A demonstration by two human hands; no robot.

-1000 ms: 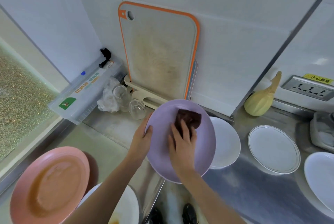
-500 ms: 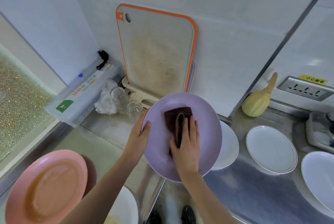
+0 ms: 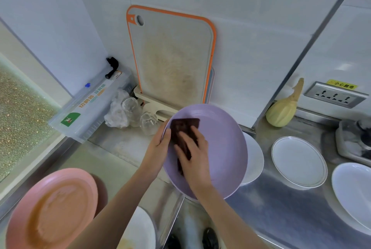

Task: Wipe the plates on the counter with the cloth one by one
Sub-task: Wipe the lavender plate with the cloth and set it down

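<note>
Counter (image 3: 281,208): white plate (image 3: 254,160) half-hidden

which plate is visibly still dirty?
The pink plate at lower left: an orange-brown film covers its middle. The purple plate under the cloth and the gold-rimmed white plate show no such residue.

Left hand (image 3: 158,144) curled, gripping at thumb and fingers; right hand (image 3: 193,154) flat, fingers spread, pressing down.
</note>
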